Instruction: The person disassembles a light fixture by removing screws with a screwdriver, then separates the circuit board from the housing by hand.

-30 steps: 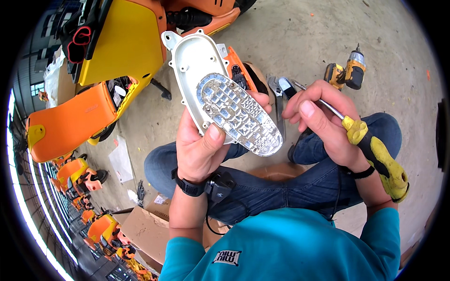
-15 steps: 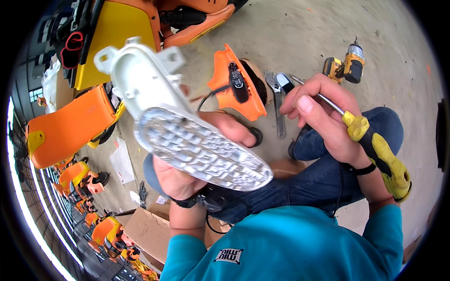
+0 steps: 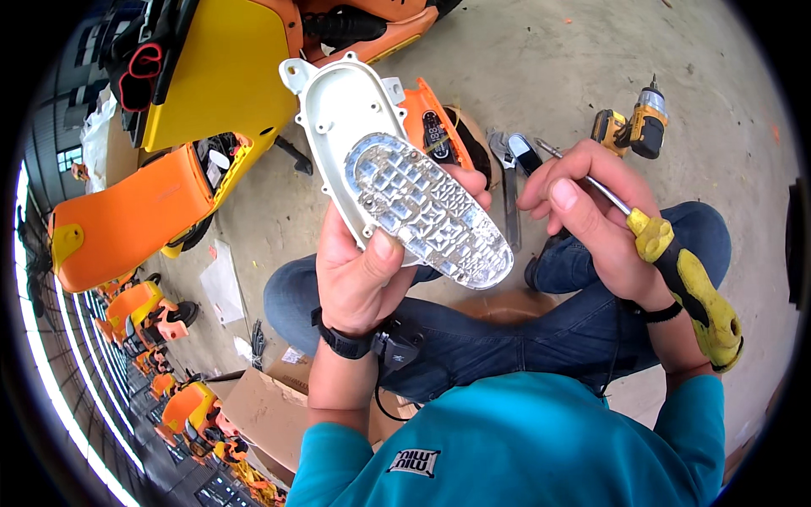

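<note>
My left hand (image 3: 359,275) is closed around the lower side of a vehicle lamp unit (image 3: 338,101), thumb on its near edge and fingers behind. The unit has a white shell with screw lugs along the rim and a silvery, faceted reflector part (image 3: 431,211) slanting towards me. To the right, my right hand (image 3: 591,203) grips a screwdriver (image 3: 688,275). Its yellow and black handle lies over my wrist, and the metal shaft runs between my fingers with the tip pointing up and left, apart from the lamp.
Behind the lamp lies an orange panel with a small display (image 3: 435,135). Near it are an adjustable wrench (image 3: 510,190) and a cordless drill (image 3: 646,122). An orange and yellow vehicle (image 3: 220,76) stands at upper left, above a cardboard box (image 3: 270,414) at lower left.
My left hand has turned the lamp unit more upright and moved it to the right, so its shell and reflector face me more. The right hand with the screwdriver has barely shifted.
</note>
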`<state>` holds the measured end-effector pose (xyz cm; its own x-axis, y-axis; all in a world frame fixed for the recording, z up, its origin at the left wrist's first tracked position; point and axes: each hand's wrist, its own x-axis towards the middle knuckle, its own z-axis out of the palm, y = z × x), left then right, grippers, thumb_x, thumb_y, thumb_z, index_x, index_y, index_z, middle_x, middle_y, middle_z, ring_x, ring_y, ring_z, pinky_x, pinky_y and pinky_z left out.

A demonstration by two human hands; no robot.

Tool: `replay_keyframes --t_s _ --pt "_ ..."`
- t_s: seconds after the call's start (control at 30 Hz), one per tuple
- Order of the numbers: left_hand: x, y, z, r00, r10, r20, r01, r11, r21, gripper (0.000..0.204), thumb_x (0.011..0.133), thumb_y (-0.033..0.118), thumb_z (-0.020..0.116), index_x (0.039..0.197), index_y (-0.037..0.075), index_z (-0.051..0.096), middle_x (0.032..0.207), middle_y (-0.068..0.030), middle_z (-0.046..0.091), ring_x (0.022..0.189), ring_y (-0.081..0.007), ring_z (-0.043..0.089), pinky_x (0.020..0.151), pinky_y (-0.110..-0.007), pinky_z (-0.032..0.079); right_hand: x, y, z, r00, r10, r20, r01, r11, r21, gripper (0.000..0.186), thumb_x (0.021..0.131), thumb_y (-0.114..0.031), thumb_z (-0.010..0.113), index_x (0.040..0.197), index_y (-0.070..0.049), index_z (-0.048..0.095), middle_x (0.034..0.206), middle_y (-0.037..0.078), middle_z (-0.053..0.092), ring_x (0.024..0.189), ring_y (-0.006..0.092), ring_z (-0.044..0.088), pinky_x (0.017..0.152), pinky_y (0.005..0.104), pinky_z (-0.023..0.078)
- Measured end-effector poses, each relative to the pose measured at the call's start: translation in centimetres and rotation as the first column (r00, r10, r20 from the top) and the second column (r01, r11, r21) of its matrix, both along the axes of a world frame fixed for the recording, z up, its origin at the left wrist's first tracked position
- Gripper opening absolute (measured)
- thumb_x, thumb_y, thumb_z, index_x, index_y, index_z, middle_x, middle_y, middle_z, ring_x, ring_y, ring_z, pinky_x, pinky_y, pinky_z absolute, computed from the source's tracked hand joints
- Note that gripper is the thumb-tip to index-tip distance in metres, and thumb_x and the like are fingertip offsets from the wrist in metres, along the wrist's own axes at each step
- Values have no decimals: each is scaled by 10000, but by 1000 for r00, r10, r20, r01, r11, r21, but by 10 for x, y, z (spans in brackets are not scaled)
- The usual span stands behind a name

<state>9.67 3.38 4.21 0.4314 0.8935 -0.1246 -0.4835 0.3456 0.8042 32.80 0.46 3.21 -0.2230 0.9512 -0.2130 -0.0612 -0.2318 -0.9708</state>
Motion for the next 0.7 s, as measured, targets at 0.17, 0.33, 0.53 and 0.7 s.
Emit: replay_keyframes --t_s 0.17,0.33,0.53,0.7 --pt "2 1 0 1000 -16 12 16 1000 0 818 850 291 726 1457 19 248 1232 -280 544 1113 -396 597 897 -491 540 2 0 -1 1000 4 14 -4 1000 6 224 988 -254 503 938 -39 534 968 100 628 831 109 567 736 252 471" --pt "1 2 -2 999 -42 20 43 999 -14 819 856 285 720 1464 20 238 1250 -280 535 1138 -405 585 919 -501 528 3 -1 0 1000 4 15 -5 1000 27 227 990 -255 502 937 -36 535 965 100 630 830 110 570 733 252 472" --pt "-1 2 -4 998 -47 31 48 999 -13 815 860 277 715 1468 24 234 1261 -280 532 1148 -414 579 928 -513 520 3 -1 1 1000 7 21 -8 1000 21 228 991 -253 500 942 -33 535 967 102 633 836 113 575 732 251 473" --pt "-1 2 -4 998 -51 29 51 999 -16 811 860 280 714 1466 29 239 1262 -281 532 1145 -419 579 930 -518 518 3 -1 1 1000 11 19 -11 1000 21 223 991 -250 500 949 -34 534 969 102 633 839 114 577 735 254 473"
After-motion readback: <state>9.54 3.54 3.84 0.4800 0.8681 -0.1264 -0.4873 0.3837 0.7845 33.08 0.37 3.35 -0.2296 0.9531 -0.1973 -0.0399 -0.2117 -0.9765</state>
